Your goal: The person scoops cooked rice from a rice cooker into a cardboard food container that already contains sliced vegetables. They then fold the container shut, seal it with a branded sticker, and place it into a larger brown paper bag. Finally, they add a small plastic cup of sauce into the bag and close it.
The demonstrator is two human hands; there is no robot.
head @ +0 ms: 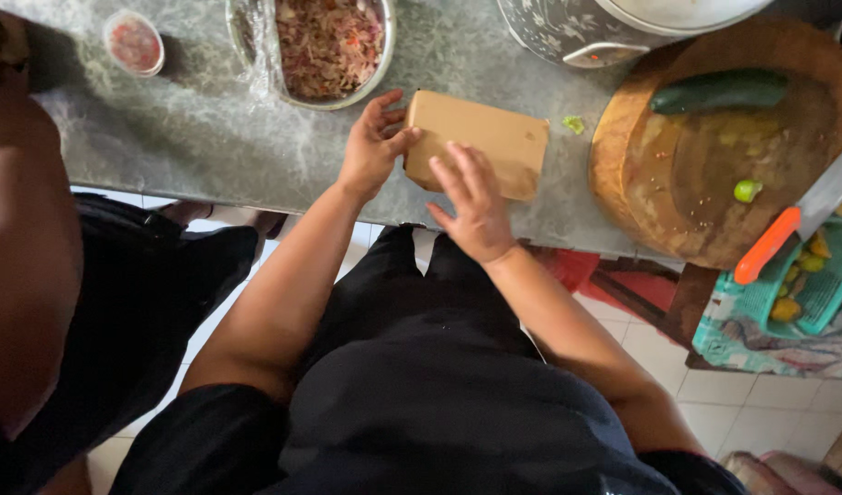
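We see a flat brown paper packet (476, 142), rectangular and smooth, lying on the grey marbled counter (192, 137) near its front edge. Our right hand (474, 203) covers its near corner, fingers spread open on it; our left hand (373, 147) pinches its left edge. Beyond, a metal bowl (256, 55) of shredded mix is cut off. At right, a round wooden board (705, 174) bears a cucumber (719, 90).

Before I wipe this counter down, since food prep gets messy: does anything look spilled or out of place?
A small green scrap lies loose on the counter beside the brown paper packet. The knife overhangs the wooden chopping board's edge, its orange handle past the rim.
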